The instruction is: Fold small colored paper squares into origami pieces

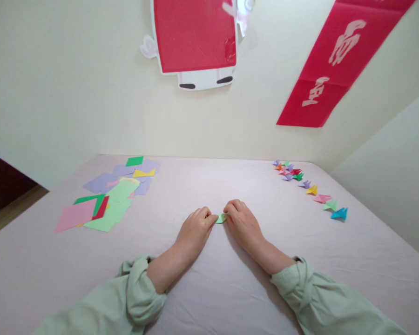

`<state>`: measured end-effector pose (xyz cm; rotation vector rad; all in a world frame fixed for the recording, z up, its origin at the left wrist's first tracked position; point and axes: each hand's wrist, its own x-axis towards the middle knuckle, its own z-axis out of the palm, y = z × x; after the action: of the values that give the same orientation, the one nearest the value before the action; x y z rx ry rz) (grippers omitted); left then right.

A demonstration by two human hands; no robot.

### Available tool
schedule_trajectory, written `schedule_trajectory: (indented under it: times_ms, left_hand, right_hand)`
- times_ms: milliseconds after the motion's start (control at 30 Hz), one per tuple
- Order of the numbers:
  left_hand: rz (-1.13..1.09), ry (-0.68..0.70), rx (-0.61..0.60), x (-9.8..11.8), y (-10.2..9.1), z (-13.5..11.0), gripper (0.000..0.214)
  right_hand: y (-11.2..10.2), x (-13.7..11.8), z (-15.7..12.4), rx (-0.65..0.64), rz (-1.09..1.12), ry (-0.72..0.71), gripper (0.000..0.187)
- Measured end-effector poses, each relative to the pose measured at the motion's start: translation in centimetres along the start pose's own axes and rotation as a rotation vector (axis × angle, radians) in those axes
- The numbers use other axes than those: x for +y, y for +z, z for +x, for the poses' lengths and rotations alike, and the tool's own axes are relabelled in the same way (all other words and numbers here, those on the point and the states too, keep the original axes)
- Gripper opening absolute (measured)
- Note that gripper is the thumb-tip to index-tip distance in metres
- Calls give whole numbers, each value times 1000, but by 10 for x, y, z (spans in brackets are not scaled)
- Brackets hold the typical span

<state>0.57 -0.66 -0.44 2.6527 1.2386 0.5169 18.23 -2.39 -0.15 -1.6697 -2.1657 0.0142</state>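
Observation:
Between my two hands is a small folded piece of light green paper (220,218), low over the middle of the table. The fingers of my left hand (195,230) pinch its left end. On its right side, my right hand (243,224) grips the other end with closed fingertips. Only the middle of the folded paper shows; both ends are covered by my fingers, so its full shape is hidden.
A pale pink cloth covers the table (209,184). Loose paper sheets (111,222) in several colours overlap at the left. Along the right runs a row of small folded paper figures (323,198). A wall with red decorations (197,37) stands behind.

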Motion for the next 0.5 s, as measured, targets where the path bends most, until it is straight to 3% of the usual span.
schedule_trajectory:
  times_ms: [133,500]
  left_hand:
    - [52,0,1,0,2,-1,18]
    - [133,-25,-40,12,-4,-4,19]
  right_hand:
    - [-4,-4,-12,-45,-54,-147,17]
    - [-18,0,-27,-114,-252,-97,26]
